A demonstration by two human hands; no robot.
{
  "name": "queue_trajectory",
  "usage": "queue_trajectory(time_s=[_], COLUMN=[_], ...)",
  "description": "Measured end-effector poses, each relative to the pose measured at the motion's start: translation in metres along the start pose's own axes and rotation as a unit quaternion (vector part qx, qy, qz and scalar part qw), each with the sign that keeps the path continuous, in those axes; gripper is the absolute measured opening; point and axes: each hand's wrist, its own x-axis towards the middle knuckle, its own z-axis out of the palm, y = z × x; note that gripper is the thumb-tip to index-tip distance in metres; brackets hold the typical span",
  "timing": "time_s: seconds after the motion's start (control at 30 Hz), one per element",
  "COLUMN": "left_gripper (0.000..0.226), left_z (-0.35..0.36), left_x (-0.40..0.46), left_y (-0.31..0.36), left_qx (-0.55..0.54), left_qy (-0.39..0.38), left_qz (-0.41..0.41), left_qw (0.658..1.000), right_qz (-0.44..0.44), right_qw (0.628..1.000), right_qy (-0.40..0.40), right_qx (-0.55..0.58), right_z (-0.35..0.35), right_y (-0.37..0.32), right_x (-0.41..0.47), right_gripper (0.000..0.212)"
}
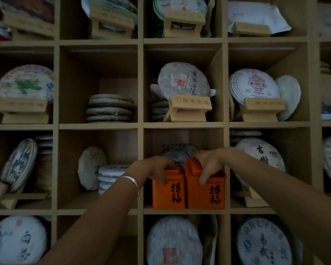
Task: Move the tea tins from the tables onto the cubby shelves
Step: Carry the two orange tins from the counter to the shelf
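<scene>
In centre cubby, third row: two orange tea tins, left tin [168, 190] and right tin [205, 189], upright, touching side by side at front edge of shelf board [183, 211], labels outward, likely for display. Left hand [157, 169] grips left tin's top, fingers curled over. Right hand [208, 165] grips right tin's lid likewise. Wrapped tea cake [180, 152] behind. Silver bangle [131, 181] on left wrist.

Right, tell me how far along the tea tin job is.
Done: nothing visibly finished elsewhere. In hand: two orange tins stand side by side at a cubby's front edge, the left hand gripping the left tin, the right hand gripping the right tin. Left: letting go; the tables are out of view.
</scene>
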Motion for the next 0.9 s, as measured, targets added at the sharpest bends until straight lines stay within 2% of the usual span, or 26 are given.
queue_trajectory(time_s=[0.23, 0.4, 0.57, 0.73, 0.8, 0.9], left_gripper=[0.074, 0.071, 0.069, 0.066, 0.062, 0.057], left_z=[0.000, 0.002, 0.009, 0.008, 0.010, 0.014], left_x=[0.003, 0.003, 0.002, -0.002, -0.005, -0.010], left_y=[0.003, 0.000, 0.000, -0.002, -0.003, -0.002], left_qx=[0.006, -0.010, -0.018, -0.064, -0.085, -0.137], left_qy=[0.004, 0.015, 0.039, 0.028, 0.048, 0.091], left_qz=[-0.007, -0.004, 0.001, 0.014, 0.025, 0.035], left_qw=[1.000, 1.000, 0.999, 0.998, 0.995, 0.986], right_qz=[0.015, 0.012, -0.008, -0.112, -0.155, -0.159], right_qw=[0.999, 0.997, 0.996, 0.979, 0.965, 0.959], right_qy=[0.006, -0.032, 0.013, 0.106, 0.167, 0.220], right_qx=[-0.042, 0.068, 0.091, 0.132, 0.127, 0.076], right_z=[0.023, 0.023, 0.036, 0.043, 0.047, 0.053], right_y=[0.008, 0.010, 0.013, 0.021, 0.025, 0.035], right_x=[0.022, 0.028, 0.032, 0.023, 0.014, 0.001], right_gripper=[0.105, 0.080, 0.068, 0.058, 0.064, 0.080])
